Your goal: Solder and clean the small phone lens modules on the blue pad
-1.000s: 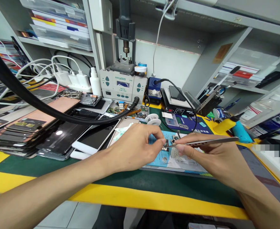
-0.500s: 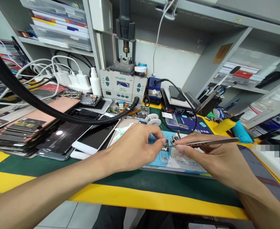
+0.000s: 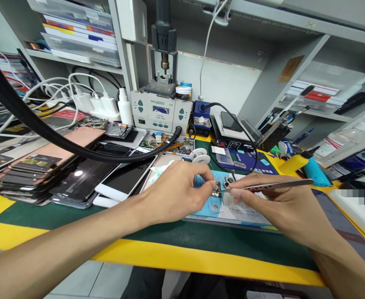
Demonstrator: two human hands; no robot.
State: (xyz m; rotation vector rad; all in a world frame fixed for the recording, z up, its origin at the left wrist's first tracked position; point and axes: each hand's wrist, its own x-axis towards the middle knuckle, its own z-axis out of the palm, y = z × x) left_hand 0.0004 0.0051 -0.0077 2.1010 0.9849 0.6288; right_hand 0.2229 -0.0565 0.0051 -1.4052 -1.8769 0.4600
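In the head view, my left hand (image 3: pixel 182 189) pinches the edge of a small dark-and-silver electronic part (image 3: pixel 217 189), its exact kind too small to make out. My right hand (image 3: pixel 272 201) is closed around metal tweezers (image 3: pixel 285 184), whose handle end points right. Their tips reach left to the small part, beside my left fingertips. Below both hands lies a blue-and-white printed sheet (image 3: pixel 207 211) on a flat dark-edged pad. Just above my right fingers sits a small part with round lenses (image 3: pixel 230 181), partly hidden by the fingers.
A thick black hose (image 3: pixel 67 147) arcs across the left side to a hot air station (image 3: pixel 159 112). Stacked phones (image 3: pixel 73 176) fill the left. A solder spool (image 3: pixel 200 157), a tray of small parts (image 3: pixel 182 143) and a yellow bottle (image 3: pixel 294 164) stand behind and to the right.
The tweezers' tips shift very slightly at the small part, and the whole view moves a little. Both hands keep their grips and stay almost in place.
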